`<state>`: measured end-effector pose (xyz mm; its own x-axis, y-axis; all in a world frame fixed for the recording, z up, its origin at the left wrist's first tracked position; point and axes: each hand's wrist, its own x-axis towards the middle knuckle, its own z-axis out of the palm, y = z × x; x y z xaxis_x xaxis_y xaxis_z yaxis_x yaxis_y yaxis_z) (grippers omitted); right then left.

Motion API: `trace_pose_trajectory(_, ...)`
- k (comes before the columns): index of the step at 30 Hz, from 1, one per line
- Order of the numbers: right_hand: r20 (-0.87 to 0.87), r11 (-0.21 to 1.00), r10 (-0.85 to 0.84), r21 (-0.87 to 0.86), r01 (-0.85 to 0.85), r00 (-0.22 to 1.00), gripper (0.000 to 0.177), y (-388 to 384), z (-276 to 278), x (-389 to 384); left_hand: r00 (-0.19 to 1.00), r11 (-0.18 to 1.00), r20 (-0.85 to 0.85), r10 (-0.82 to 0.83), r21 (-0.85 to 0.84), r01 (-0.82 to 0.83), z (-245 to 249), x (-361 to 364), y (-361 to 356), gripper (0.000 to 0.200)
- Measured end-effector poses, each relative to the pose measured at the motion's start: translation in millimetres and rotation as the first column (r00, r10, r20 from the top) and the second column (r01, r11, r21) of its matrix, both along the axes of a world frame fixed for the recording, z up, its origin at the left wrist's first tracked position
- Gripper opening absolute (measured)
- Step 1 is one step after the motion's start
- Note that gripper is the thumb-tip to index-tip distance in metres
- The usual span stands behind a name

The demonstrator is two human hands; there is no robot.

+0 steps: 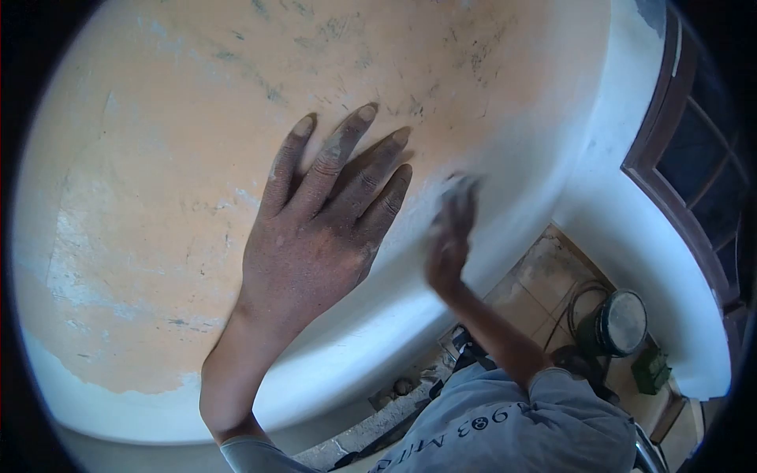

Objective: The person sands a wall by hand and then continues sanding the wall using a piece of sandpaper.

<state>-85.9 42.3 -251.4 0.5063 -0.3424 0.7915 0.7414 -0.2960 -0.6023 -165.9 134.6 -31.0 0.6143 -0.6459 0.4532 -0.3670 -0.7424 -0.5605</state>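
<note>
My left hand [311, 225] lies flat against a wall [173, 118], its fingers stretched out and spread, with pale dust on the skin and nails. The wall is tan with dark scuffs and whitish patches, and white coating [520, 169] runs along its lower and right side. Over that white part, to the right of my left hand, is my right hand [451, 236]. Motion smears its fingers, and I cannot tell whether something greyish at the fingertips is held or is the dusty hand itself.
A dark bucket [595, 331] with a pale, crusted lid stands on the tiled floor [536, 292] at lower right, beside a looped hose or cable [574, 303]. Near it sits a green container [650, 370]. A brown-framed window [661, 177] borders the white wall at right.
</note>
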Motion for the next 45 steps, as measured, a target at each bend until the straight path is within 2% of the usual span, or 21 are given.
trace_pose_trajectory(2,0.117,0.972,0.160,-0.192,-0.136,0.980,0.038,21.7,-7.5,-29.7,1.000,1.000,-0.013,0.004,-0.003,-0.004,0.5,-0.6,0.1,0.028)
trace_pose_trajectory(3,0.110,0.910,0.254,-0.363,-0.199,0.961,0.033,25.4,-7.7,-44.2,1.000,1.000,-0.003,0.005,0.013,-0.005,0.4,0.4,-0.1,0.028)
trace_pose_trajectory(4,0.197,0.835,0.306,-0.525,-0.163,0.932,0.030,21.2,-1.1,-51.8,1.000,1.000,0.004,0.005,0.025,-0.005,-0.9,3.0,1.9,0.028)
trace_pose_trajectory(7,0.274,0.807,0.259,-0.589,-0.051,0.926,0.028,3.2,-14.5,-22.6,1.000,1.000,0.008,0.004,0.015,-0.004,0.0,0.0,2.2,0.028)
trace_pose_trajectory(9,0.239,0.943,0.072,-0.333,0.012,0.968,0.028,-18.0,-16.0,5.1,1.000,1.000,0.001,0.005,0.008,-0.005,-0.1,-2.3,3.6,0.027)
trace_pose_trajectory(11,0.078,0.977,-0.080,-0.191,0.093,0.994,0.035,-40.1,-4.9,20.9,1.000,1.000,-0.001,0.007,0.014,-0.007,-0.5,1.1,1.7,0.027)
trace_pose_trajectory(13,0.118,0.989,0.065,-0.136,-0.049,0.991,0.036,-24.2,-2.5,14.2,1.000,1.000,0.005,0.002,0.007,-0.002,-1.0,1.2,3.5,0.027)
trace_pose_trajectory(17,0.206,0.901,0.278,-0.396,-0.180,0.938,0.031,27.0,-5.0,-40.3,1.000,1.000,0.006,0.004,0.015,-0.004,-1.8,-1.1,5.1,0.027)
trace_pose_trajectory(20,0.349,0.839,0.281,-0.542,-0.052,0.894,0.027,15.0,0.6,-31.0,1.000,1.000,-0.004,-0.004,0.001,0.004,0.8,0.4,0.7,0.026)
trace_pose_trajectory(21,0.312,0.846,0.221,-0.533,-0.023,0.924,0.025,7.5,-5.9,-21.0,1.000,1.000,0.001,-0.008,-0.003,0.008,1.3,-3.0,2.9,0.026)
trace_pose_trajectory(22,0.320,0.911,0.086,-0.409,0.055,0.943,0.026,0.0,-8.0,-4.2,1.000,1.000,0.000,-0.010,-0.009,0.010,1.2,-4.1,2.6,0.026)
trace_pose_trajectory(24,0.206,0.983,0.059,-0.180,-0.021,0.977,0.034,-24.0,3.1,16.0,1.000,1.000,-0.001,-0.008,-0.011,0.008,1.1,-5.6,4.0,0.026)
trace_pose_trajectory(27,0.134,0.996,0.073,-0.063,-0.065,0.988,0.035,-3.4,16.1,2.3,1.000,1.000,-0.010,-0.004,-0.007,0.004,-0.5,-1.9,4.6,0.028)
trace_pose_trajectory(29,0.171,0.968,0.142,-0.230,-0.101,0.975,0.033,30.7,7.7,-29.5,1.000,1.000,-0.011,-0.002,-0.017,0.002,-0.4,-5.1,8.3,0.030)
trace_pose_trajectory(30,0.195,0.915,0.269,-0.357,-0.187,0.943,0.030,35.1,5.7,-45.1,1.000,1.000,-0.008,0.002,-0.007,-0.002,0.5,-5.4,8.0,0.031)
trace_pose_trajectory(31,0.255,0.862,0.277,-0.491,-0.122,0.927,0.027,33.2,12.2,-55.8,1.000,1.000,-0.007,0.008,0.004,-0.008,0.7,-5.7,7.9,0.032)
trace_pose_trajectory(33,0.336,0.833,0.272,-0.552,-0.046,0.902,0.025,23.4,-1.4,-39.1,1.000,1.000,-0.005,0.014,0.011,-0.014,1.6,-3.5,4.5,0.033)
trace_pose_trajectory(36,0.265,0.918,0.123,-0.398,-0.007,0.956,0.029,-11.7,-21.5,11.8,1.000,1.000,-0.001,0.023,0.010,-0.023,1.0,-4.8,7.3,0.034)
trace_pose_trajectory(40,0.091,0.998,-0.055,0.014,0.054,0.994,0.038,-9.2,10.3,18.8,0.999,0.999,0.008,0.033,0.018,-0.033,0.4,-2.7,4.6,0.033)
trace_pose_trajectory(42,0.131,0.996,0.063,-0.073,-0.053,0.989,0.037,26.7,7.2,-17.9,0.999,0.999,0.015,0.035,0.020,-0.036,-0.3,-5.2,6.5,0.032)
trace_pose_trajectory(45,0.253,0.813,0.344,-0.562,-0.152,0.904,0.026,33.1,22.7,-63.2,0.999,0.999,0.029,0.021,0.033,-0.022,0.4,-4.2,5.1,0.030)
